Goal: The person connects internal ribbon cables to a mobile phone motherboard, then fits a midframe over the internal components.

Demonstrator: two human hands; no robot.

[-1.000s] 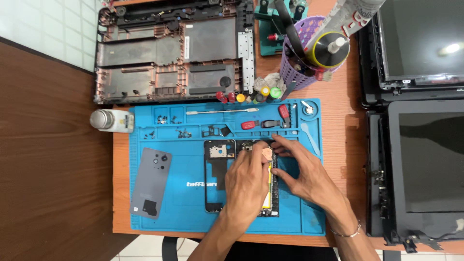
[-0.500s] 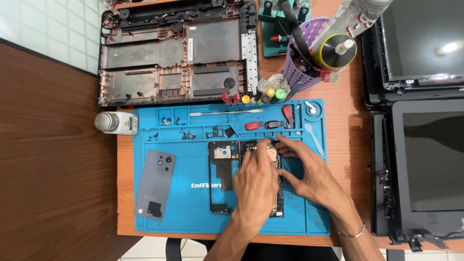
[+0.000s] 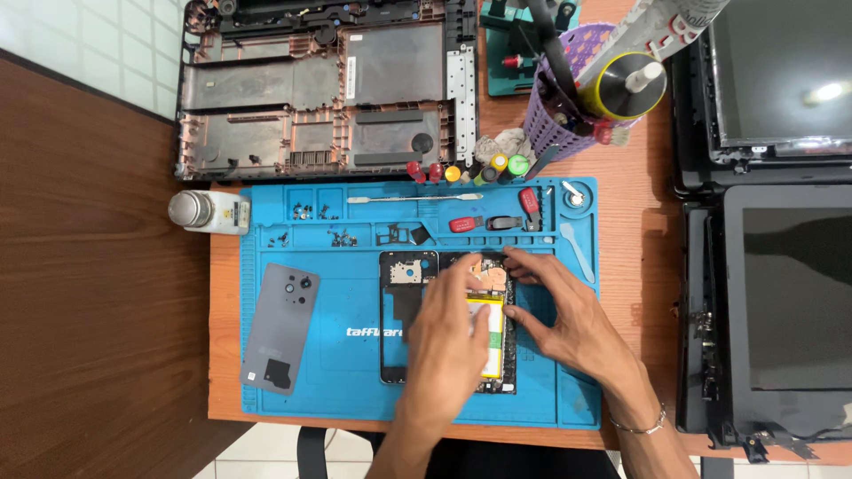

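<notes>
Opened phone (image 3: pixel 497 355) long axis 12–6 on blue mat (image 3: pixel 337 390); left hand (image 3: pixel 448 341) flat on it, right hand (image 3: pixel 559 324) at 3 o'clock, fingers (image 3: pixel 524 264) spread at top edge, gripping nothing visible

The left hand (image 3: pixel 448 341) covers most of the opened phone (image 3: pixel 497 355), so its lower boards cannot be read; the right hand (image 3: pixel 568 324) hides the phone's right edge; both forearms run off the bottom edge; the screws (image 3: pixel 337 237) on the blue mat (image 3: pixel 355 390) are too small to tell apart; the laptop shell (image 3: pixel 328 98) and dark screens (image 3: pixel 781 293) are cut off by the frame.
</notes>
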